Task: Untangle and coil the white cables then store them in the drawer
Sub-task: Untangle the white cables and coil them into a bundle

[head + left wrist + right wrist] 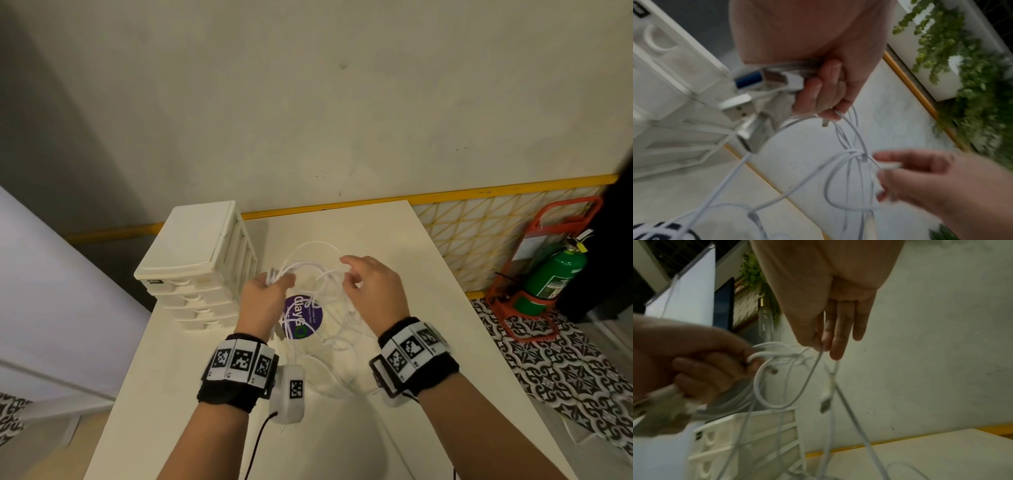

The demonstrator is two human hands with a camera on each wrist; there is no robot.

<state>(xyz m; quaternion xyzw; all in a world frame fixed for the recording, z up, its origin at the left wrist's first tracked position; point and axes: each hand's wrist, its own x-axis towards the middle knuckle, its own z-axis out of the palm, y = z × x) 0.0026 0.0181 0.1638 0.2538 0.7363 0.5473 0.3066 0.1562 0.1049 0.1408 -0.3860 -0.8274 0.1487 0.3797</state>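
White cables [310, 274] are held above the table [428, 260]: the plug ends are gripped in the curled left hand [262, 298], one strand is pinched by the right hand [371, 291]. Between them sits the knot [858, 155], nearer the right fingertips [835, 352]. Further left stands the drawer unit [198, 260], drawers closed.

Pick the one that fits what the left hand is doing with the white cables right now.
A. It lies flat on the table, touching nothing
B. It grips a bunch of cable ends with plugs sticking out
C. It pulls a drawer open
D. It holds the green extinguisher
B: the left hand has its fingers curled round a bunch of white cables, with metal plugs sticking out of the fist, held up beside the drawer unit.
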